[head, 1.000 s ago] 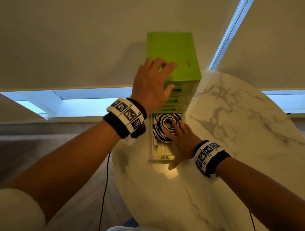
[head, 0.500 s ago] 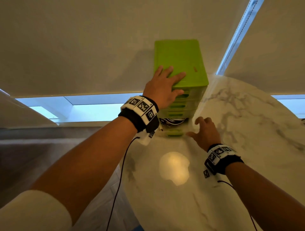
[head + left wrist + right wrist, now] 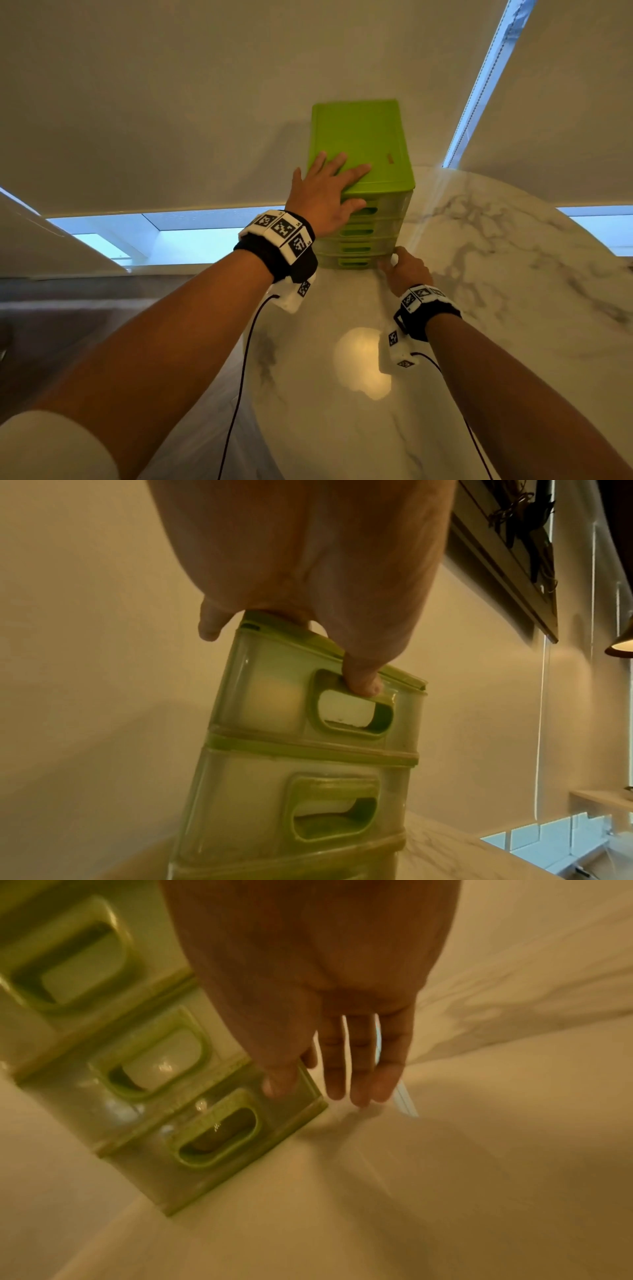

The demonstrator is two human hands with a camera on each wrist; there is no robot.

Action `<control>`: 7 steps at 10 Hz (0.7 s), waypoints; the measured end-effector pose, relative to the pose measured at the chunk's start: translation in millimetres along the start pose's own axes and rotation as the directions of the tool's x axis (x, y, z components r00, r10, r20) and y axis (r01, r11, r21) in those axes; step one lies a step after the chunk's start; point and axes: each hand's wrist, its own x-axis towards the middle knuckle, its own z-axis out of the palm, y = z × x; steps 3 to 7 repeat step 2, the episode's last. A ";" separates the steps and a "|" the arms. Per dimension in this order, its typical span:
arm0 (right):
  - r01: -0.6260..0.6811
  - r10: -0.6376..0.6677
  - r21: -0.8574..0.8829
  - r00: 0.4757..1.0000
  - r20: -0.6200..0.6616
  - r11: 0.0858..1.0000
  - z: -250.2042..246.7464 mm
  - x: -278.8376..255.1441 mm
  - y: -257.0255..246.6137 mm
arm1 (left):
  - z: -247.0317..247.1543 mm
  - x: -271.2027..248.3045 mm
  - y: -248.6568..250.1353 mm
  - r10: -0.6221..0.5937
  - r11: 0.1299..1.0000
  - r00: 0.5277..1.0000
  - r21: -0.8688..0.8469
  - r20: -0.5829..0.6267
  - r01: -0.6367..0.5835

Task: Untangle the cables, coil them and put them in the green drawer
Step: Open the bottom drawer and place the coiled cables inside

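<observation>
A green drawer unit [image 3: 359, 144] with several stacked drawers stands at the far side of a marble table [image 3: 479, 274]. All its drawers sit pushed in, the bottom drawer [image 3: 352, 262] too, so the cables are hidden. My left hand [image 3: 325, 195] lies flat on the unit's lid, fingers spread, and its thumb [image 3: 363, 680] touches the top drawer's handle. My right hand [image 3: 404, 270] is at the unit's lower right corner on the table. Its fingers [image 3: 363, 1069] hang straight beside the bottom drawer [image 3: 219, 1134], holding nothing.
A pale wall with roller blinds rises right behind the unit. The round table's left edge [image 3: 253, 342] drops off to a grey floor. A lamp's reflection [image 3: 363, 363] shines on the table in front of me. Thin black wires run from both wristbands.
One second ago the bottom drawer stood pulled out with coiled cables and my right hand in it. The drawer has since slid in fully. My left hand stays on the lid.
</observation>
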 end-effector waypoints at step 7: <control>-0.024 -0.036 0.256 0.973 0.227 0.966 -37.1 -37.4 64.3 | 26.4 -27.7 17.1 0.004 1.000 0.932 -0.009 -0.363 -0.008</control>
